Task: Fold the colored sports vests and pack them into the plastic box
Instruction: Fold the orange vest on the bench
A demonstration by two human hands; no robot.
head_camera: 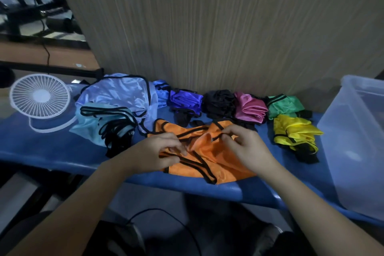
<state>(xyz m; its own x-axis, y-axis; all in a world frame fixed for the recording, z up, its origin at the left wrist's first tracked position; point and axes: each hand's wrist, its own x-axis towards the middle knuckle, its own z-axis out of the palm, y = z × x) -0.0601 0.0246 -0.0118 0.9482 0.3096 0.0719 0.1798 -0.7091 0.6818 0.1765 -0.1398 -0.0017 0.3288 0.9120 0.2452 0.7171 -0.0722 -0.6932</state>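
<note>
A white desk fan (40, 97) was seen standing at the far left end of the blue worktop (52, 145). Just right of it, a pale lilac vest (122, 93) was spread out, with a light blue vest (95, 124) bunched against its near side, black trim tangled at the edge. Further right, along the back edge below the wooden wall panel (207, 27), a row of crumpled vests was laid: a blue one (162, 93), a purple vest (185, 100), a black vest (219, 103), a pink vest (249, 109) and a green vest (284, 106). A yellow vest (295, 133) was placed just in front of the green one.

At the middle of the front edge, an orange vest (209, 151) with black trim was lying rumpled on the worktop. Its left part was pinched by the left hand (160, 149), the grip closed on the fabric with thumb and fingers curled. A black strap near its top was pinched by the right hand (243, 143), the grip likewise closed on the vest.

At the right end of the worktop, a translucent plastic box (353, 141) was set, well apart from the orange vest and just beside the yellow one.
</note>
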